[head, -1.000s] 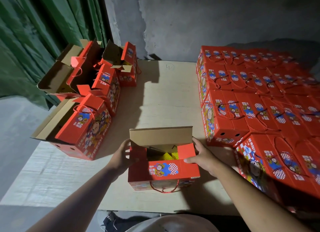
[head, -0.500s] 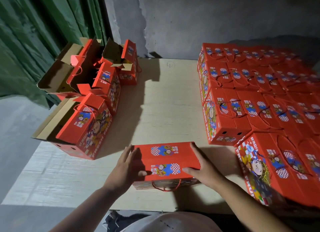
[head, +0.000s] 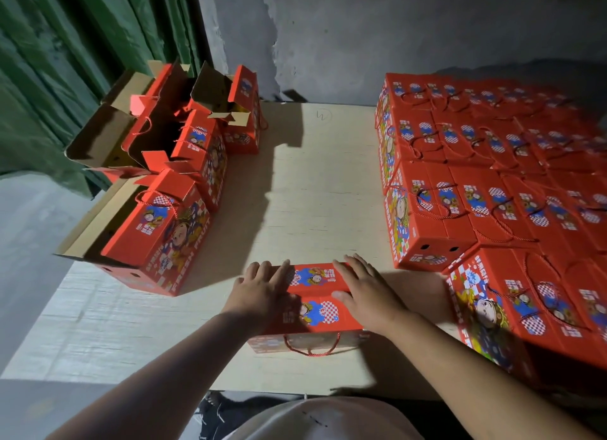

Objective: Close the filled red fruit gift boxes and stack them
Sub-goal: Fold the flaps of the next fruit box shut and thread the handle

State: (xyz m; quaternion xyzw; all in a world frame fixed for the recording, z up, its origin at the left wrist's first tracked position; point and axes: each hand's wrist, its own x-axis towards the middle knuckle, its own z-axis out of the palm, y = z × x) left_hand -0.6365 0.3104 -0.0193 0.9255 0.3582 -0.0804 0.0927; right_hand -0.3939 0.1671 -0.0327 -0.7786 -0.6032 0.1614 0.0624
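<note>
Far left: open-flapped red cardboard fruit gift boxes (head: 170,209) on the pale wooden bench (head: 312,183) | your left hand (head: 262,290) presses flat, fingers straight, on the closed red printed gift box (head: 315,303) at the bench's near edge | your right hand (head: 368,292) likewise flat on it | right: stacked closed red boxes (head: 492,183).

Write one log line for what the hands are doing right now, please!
step: close box | left hand: flat on lid | right hand: flat on lid | red gift box: flaps down, on table | stacking: not yet done
</note>
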